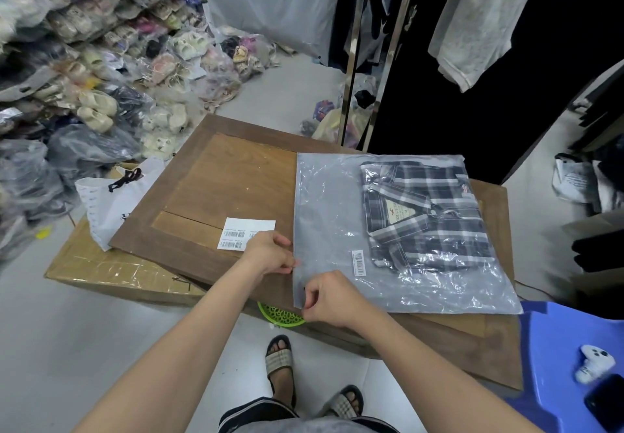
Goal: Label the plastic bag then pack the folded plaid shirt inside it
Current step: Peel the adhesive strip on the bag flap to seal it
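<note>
Plaid shirt [429, 216], one, inside one plastic bag [331, 203] at three o'clock on wooden tabletop [219, 179]; left hand [270, 253] and right hand [329, 297] pinch its edge

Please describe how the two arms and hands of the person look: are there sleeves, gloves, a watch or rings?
Both arms are bare from the bottom edge of the picture up to the fingers; no sleeve shows anywhere. The left hand and the right hand wear no gloves. No watch, bracelet or wristband shows on either wrist, and no ring shows on the fingers in view. The fingernails look short and unpainted, though they are small in this picture.
</note>
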